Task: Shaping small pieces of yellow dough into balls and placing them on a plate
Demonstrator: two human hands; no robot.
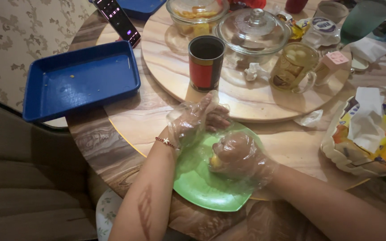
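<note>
Head view: a small yellow piece of food sits over the green plate, cupped under the right hand, whose fingers curl closed around it inside a loose clear plastic glove; most of the food is hidden by the glove and fingers. The left hand, also in a crinkled clear glove, hovers just beside it over the plate's far edge, its fingers drawn together and bent, though whether it pinches anything I cannot tell. A thin beaded bracelet rings the left wrist. The plate rests at the near edge of the round marbled table. Beyond the hands, on the raised turntable, stand a red and black cup, a glass mug of pale tea, a lidded glass dish and a glass bowl holding yellow food. To the left lies an empty blue tray, with a dark phone behind it. To the right, well apart, sits a crumpled printed bag.
</note>
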